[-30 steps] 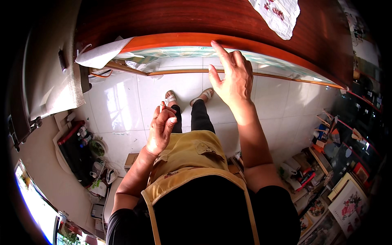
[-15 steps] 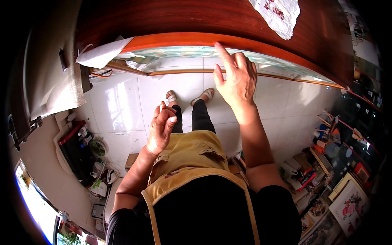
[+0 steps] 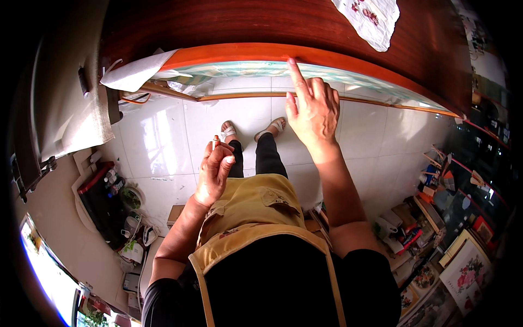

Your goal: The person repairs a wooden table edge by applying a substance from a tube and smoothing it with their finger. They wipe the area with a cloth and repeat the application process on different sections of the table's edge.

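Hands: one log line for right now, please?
left hand: holds stick | right hand: index finger at table edge | sheet: on table

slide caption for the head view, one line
Right hand points at the red table edge while the left hand holds a small orange-tipped stick, above a tiled floor.

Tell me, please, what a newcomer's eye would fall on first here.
Probably the right hand, its index finger stretched toward the glossy orange-red table edge at top centre. Next, left of centre, the left hand, closed around a small orange-tipped stick. A white sheet with red marks also stands out on the dark tabletop, upper right.
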